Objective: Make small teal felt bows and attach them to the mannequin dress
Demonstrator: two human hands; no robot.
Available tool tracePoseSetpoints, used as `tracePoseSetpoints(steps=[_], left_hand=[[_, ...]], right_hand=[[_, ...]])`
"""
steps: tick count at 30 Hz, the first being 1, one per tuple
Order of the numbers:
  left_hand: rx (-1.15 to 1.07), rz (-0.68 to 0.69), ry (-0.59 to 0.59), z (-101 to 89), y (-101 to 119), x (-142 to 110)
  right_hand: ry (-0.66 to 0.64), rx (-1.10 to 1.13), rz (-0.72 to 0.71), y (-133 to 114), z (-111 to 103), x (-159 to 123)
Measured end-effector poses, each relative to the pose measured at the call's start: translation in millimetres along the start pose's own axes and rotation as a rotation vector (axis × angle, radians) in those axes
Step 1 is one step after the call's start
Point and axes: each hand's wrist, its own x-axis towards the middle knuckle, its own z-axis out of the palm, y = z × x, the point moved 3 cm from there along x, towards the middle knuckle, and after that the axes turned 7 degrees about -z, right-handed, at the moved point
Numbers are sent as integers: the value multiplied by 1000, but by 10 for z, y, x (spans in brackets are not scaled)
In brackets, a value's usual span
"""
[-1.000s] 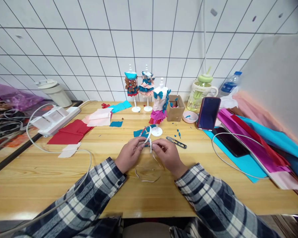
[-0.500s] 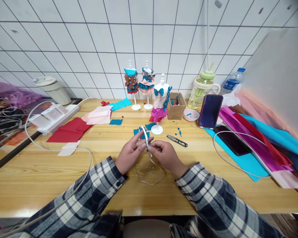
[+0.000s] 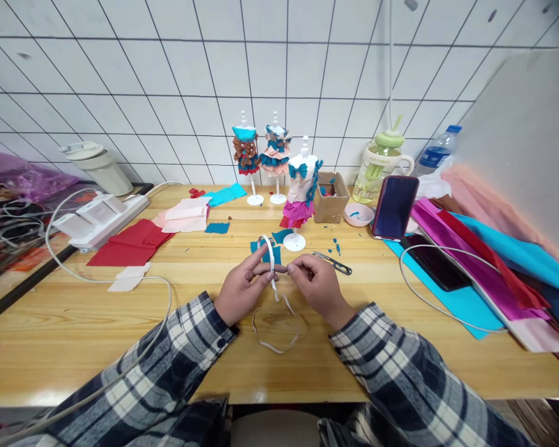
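My left hand (image 3: pixel 243 287) pinches a narrow white strip (image 3: pixel 271 256), which arches up over my outstretched fingers and hangs down below them. Close to those fingertips is my right hand (image 3: pixel 317 284), its thumb and forefinger pressed together; whatever lies between them is too small to make out. Beneath the hands a thin pale strip (image 3: pixel 272 347) lies loosely curled on the table. Just beyond are blue-green cloth pieces (image 3: pixel 276 253) and a small dress form (image 3: pixel 302 192) in a white top and pink skirt. Thread snips (image 3: pixel 336 265) rest beside my right hand.
Two more dressed forms (image 3: pixel 245 152) stand at the wall. A cardboard box (image 3: pixel 331 208), pink dish (image 3: pixel 358 215), propped phone (image 3: pixel 395 208) and green-lidded bottle (image 3: pixel 386 164) are right of them. Red cloth (image 3: pixel 131 243) and a power strip (image 3: pixel 107 226) lie left; cloth sheets (image 3: pixel 475 254) are stacked right.
My right hand has drawn slightly right, away from the white strip it was touching. The strip now arches over my left fingers with its lower end hanging free.
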Motion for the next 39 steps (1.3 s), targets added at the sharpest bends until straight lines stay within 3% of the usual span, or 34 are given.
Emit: tracePoseSetpoints(steps=[7, 12, 19, 29, 34, 37, 39], left_hand=[[-166, -21, -207, 50, 49, -59], [-136, -6, -310, 75, 41, -82], [-90, -4, -322, 81, 25, -76], [-3, 11, -351, 70, 36, -68], [349, 93, -211, -61, 70, 20], [586, 56, -54, -293, 21, 147], [768, 24, 61, -497, -38, 237]], right_hand=[[198, 14, -38, 25, -109, 25], [152, -15, -104, -29, -114, 28], [195, -51, -64, -36, -123, 11], [38, -226, -248, -82, -143, 14], [-4, -170, -250, -78, -165, 33], [1, -146, -152, 93, -210, 87], [-65, -152, -58, 296, -234, 129]])
